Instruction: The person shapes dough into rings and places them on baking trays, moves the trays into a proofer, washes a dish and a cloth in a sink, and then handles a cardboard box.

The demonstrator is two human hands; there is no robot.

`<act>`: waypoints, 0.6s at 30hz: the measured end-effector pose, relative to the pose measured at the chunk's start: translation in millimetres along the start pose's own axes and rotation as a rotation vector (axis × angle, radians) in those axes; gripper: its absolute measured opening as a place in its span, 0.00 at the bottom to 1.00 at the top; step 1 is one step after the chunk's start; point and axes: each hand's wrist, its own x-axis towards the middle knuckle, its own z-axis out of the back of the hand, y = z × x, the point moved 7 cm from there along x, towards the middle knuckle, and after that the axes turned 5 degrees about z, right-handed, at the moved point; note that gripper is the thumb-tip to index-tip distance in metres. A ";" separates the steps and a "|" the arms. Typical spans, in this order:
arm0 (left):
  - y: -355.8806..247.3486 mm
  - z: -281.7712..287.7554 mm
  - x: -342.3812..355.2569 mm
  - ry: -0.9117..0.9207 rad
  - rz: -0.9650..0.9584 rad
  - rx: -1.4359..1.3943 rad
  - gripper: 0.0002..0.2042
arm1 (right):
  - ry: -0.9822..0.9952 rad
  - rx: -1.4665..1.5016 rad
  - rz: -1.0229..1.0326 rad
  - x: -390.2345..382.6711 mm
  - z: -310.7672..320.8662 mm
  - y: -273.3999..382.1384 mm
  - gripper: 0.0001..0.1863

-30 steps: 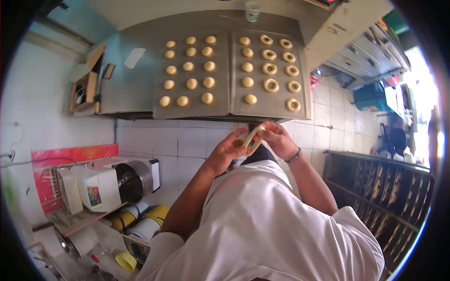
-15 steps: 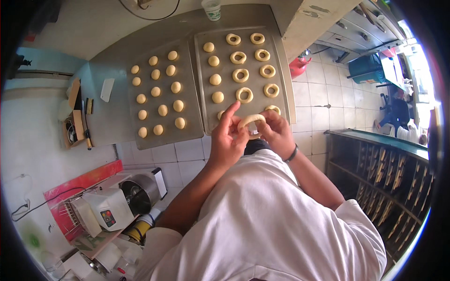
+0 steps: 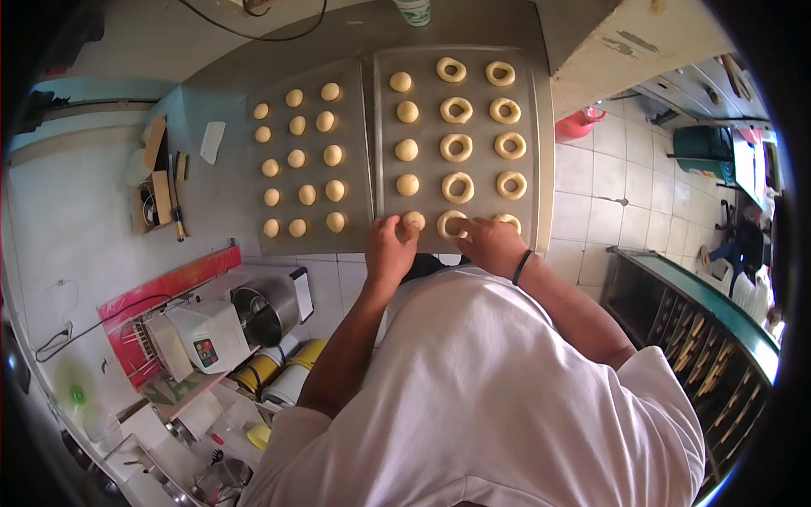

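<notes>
My left hand (image 3: 391,249) is at the near edge of the right metal tray (image 3: 377,127), its curled fingers against a round dough ball (image 3: 414,219). My right hand (image 3: 492,248) rests its fingers on a dough ring (image 3: 449,220) in the bottom row, partly covering it. Another ring (image 3: 507,221) is partly hidden behind that hand. The same tray holds several balls (image 3: 406,149) and several rings (image 3: 458,111). The left tray (image 3: 365,169) holds several rows of smaller dough balls (image 3: 296,158).
A cup (image 3: 413,10), white card (image 3: 212,142) and cardboard box (image 3: 155,135) sit around the trays. A mixer (image 3: 203,334) stands lower left. At right are a red cylinder (image 3: 574,126), tray rack (image 3: 659,329) and, farther back, a person (image 3: 731,252).
The dough ring held up between both hands has come down onto the right tray. My left hand has moved down to a dough ball beside it. The view has shifted.
</notes>
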 end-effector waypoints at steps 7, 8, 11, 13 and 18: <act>-19.9 -8.6 10.6 0.434 0.233 -0.488 0.12 | -0.116 0.400 -0.057 15.8 10.4 7.3 0.20; -21.4 -4.8 7.9 0.431 0.237 -0.492 0.12 | -0.169 0.592 -0.058 14.0 10.6 14.6 0.21; -44.9 13.0 -3.6 0.425 0.072 -0.834 0.12 | -0.203 0.812 -0.056 10.4 12.2 30.5 0.22; -52.8 24.6 -12.6 0.443 0.084 -0.876 0.14 | -0.193 0.829 -0.047 8.2 8.3 38.2 0.21; -38.0 53.3 -36.1 0.448 -0.038 -0.869 0.15 | -0.163 1.023 -0.071 -9.0 -11.8 76.1 0.20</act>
